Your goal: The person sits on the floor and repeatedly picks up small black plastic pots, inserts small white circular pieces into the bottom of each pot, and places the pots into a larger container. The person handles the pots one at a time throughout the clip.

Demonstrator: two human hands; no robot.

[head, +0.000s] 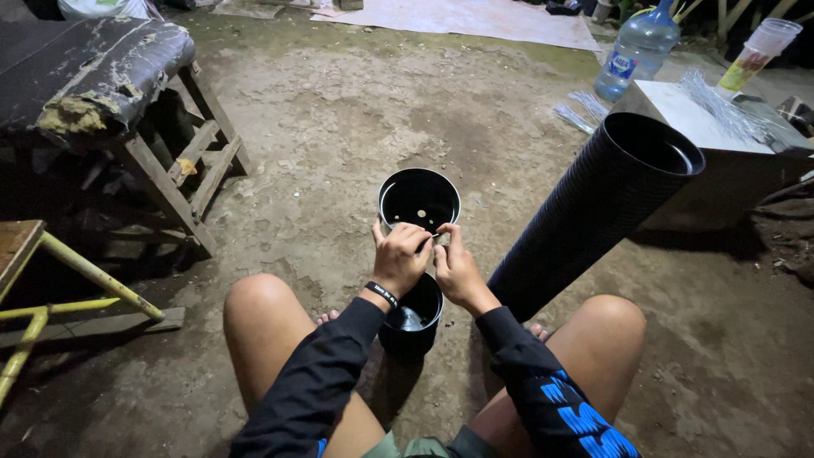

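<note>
The near rim of a round black plastic pot (419, 200) with holes in its base is being gripped by the left hand (398, 259) and the right hand (456, 270), both clenched. It is being held over a second black pot (413, 315) on the dirt floor (339, 127), beside a stacked column of black pots (593, 212). A fastening at the rim appears to be under way; steady support is judged necessary next.

blue-labelled clear water bottle (637, 49), far right
</note>
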